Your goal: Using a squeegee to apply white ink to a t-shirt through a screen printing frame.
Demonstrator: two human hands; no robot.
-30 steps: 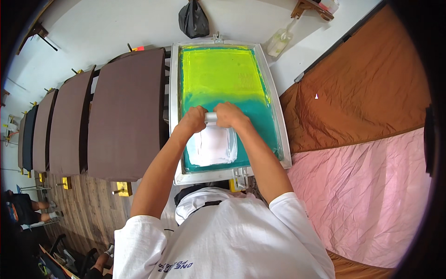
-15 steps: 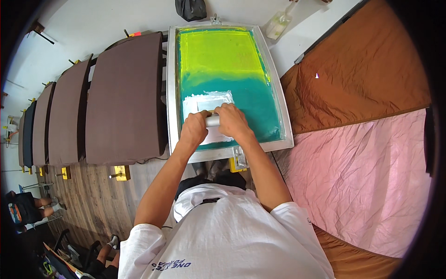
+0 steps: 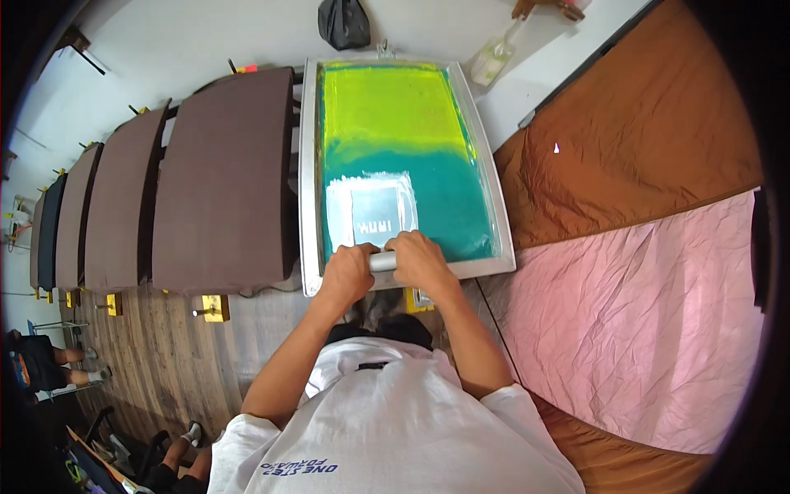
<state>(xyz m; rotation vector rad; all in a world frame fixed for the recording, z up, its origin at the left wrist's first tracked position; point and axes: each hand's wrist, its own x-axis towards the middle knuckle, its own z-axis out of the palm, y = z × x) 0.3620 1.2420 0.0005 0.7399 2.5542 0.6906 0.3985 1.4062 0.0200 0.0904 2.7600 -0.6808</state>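
Fingers of the left hand [image 3: 349, 272] and right hand [image 3: 423, 262] are curled closed, in the head view, around a grey squeegee [image 3: 383, 262] just below the middle of the frame. Hands cover both its ends; its blade cannot be made out. It sits over the near end of a screen-printing frame [image 3: 311, 165], where the hands hide the lower part of the white ink [image 3: 340, 214]. At the top edge, a black plastic bag [image 3: 344, 25] is cut off. At lower left, a person's legs [image 3: 76, 376] fade into the dark rim.
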